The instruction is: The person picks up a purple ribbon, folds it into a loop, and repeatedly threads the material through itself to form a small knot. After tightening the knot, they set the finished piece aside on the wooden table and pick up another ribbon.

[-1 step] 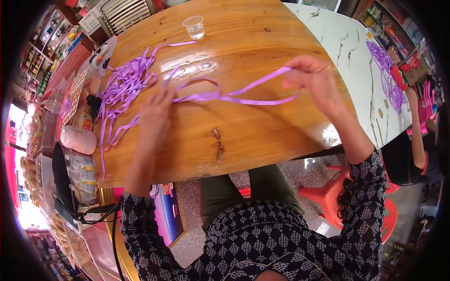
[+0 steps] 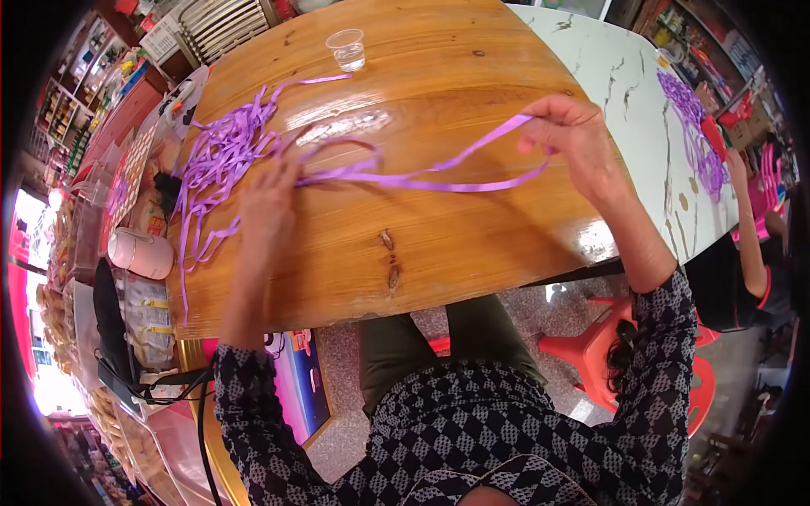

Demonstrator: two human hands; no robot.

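Note:
On the right, my right hand (image 2: 578, 139) is raised above the wooden table with thumb and fingers pinched on a thin purple ribbon (image 2: 472, 187). Two strands run leftward from that pinch and come together over the tabletop, where a small loop stands up. My left hand (image 2: 270, 201) is low over the table where the strands end. Motion smears its fingers, so its hold on the ribbon is unclear. Just beyond it lies a loose tangled heap of the same purple ribbon (image 2: 224, 152), with one tail stretching toward the clear plastic cup (image 2: 348, 52).
The wooden table (image 2: 456, 253) meets a white marbled table (image 2: 629, 110) holding more purple ribbon (image 2: 696, 135). Another person's arm (image 2: 742, 202) reaches in there. A pink rounded container (image 2: 142, 253) stands at the left edge. A red plastic stool (image 2: 591, 350) is below, right.
My left hand has moved a little left, and the ribbon loop has shifted left with it. My right hand has moved slightly right, keeping its pinch on the ribbon.

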